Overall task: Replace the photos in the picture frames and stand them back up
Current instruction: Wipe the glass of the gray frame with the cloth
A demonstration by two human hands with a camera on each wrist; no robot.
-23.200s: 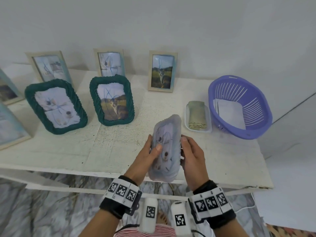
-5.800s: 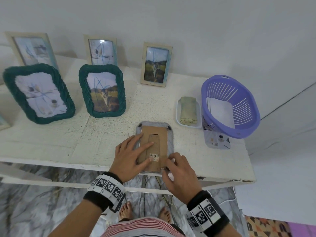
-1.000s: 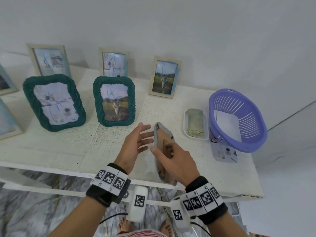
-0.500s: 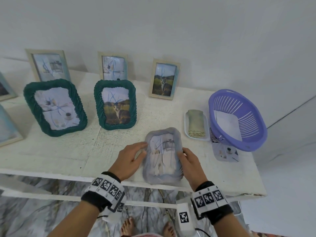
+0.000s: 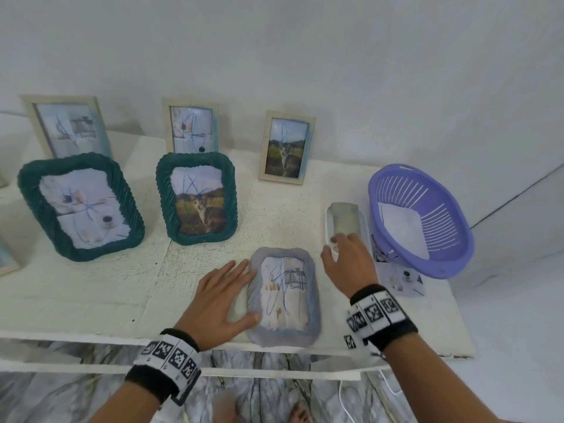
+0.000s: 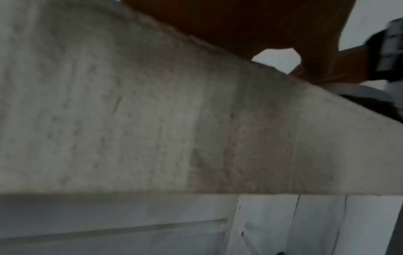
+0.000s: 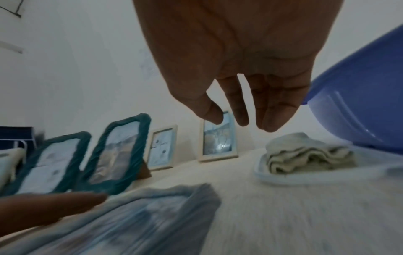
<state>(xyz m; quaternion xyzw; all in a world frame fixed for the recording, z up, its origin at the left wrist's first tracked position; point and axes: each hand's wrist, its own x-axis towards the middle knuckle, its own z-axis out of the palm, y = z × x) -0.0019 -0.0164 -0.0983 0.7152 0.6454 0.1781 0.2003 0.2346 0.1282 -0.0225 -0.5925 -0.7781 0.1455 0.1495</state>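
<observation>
Hands work at the near edge of a white table, where a pale grey-blue picture frame lies flat on its back, glass up, a photo showing behind it, not yet stood up. The left hand rests beside it with fingers straight and spread, thumb and fingertips touching the frame's left rim, apparently to keep it from sliding off the edge. The right hand holds nothing; its fingers hang loosely as it reaches past the frame toward a folded cloth in a shallow white tray, seemingly to wipe the glass. Just right of the tray sits a lilac plastic basket with white sheets inside, and a loose photo lies on the table by its base, likely one taken out. Further back, two green braided frames stand upright, and three slim light-wood frames lean by the wall, all facing outward for display. The left wrist view shows only the table's edge and a blur of hand.
</observation>
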